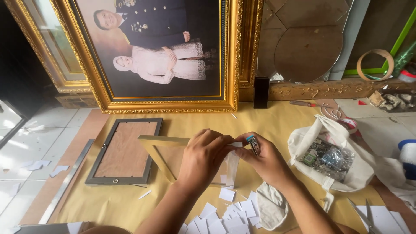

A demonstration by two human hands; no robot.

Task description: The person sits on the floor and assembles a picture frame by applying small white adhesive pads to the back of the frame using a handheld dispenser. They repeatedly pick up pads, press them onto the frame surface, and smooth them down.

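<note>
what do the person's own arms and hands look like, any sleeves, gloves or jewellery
Both forearms are bare as far as the view shows: no sleeve reaches into the picture. The left hand and the right hand wear no gloves. No ring, watch or bracelet can be seen on the fingers or wrists, though the undersides of the wrists are hidden.

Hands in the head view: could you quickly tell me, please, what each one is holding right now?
Left hand: closed, pinching a white paper strip against the light wooden frame.
Right hand: closed around a small cutter, fingertips also on the strip.
</note>
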